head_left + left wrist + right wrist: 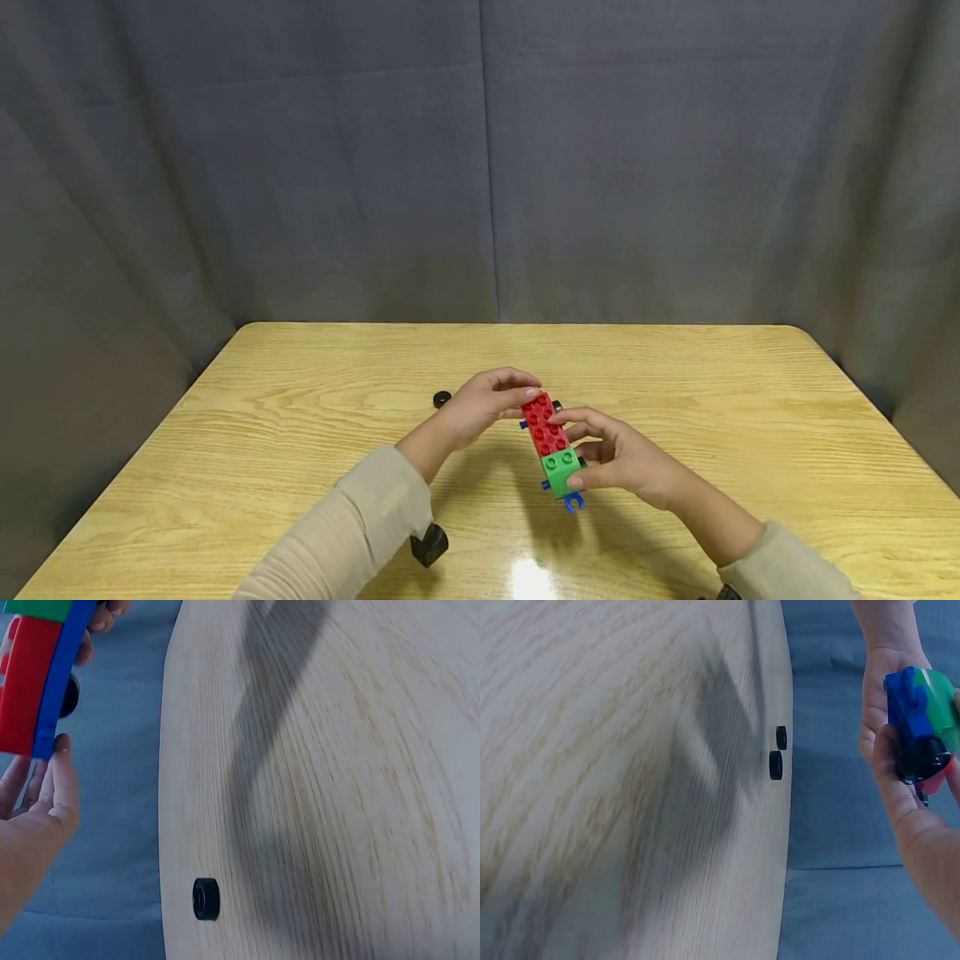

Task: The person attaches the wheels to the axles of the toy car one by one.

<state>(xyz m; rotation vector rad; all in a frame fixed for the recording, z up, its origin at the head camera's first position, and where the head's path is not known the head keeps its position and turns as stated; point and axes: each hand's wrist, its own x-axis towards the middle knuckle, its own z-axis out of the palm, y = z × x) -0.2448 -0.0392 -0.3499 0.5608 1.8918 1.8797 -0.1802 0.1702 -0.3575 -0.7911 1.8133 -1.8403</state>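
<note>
A toy brick car is held above the table between both hands. It has a red studded block [545,427], a green block [561,475] and a blue base [56,682] with a blue hook [574,502] at the near end. My left hand [483,407] pinches the far red end between thumb and fingers. With thumb on the green block and fingers along the right side, my right hand [630,458] grips the car. A black wheel [924,757] sits on its right side near the green end. On the left side, blue axle stubs [546,485] stick out bare.
A loose black wheel [442,399] lies on the wooden table [300,467] beyond my left forearm. In the right wrist view, two black wheels [776,765] stand near the table's edge. A grey curtain [480,167] hangs behind the table.
</note>
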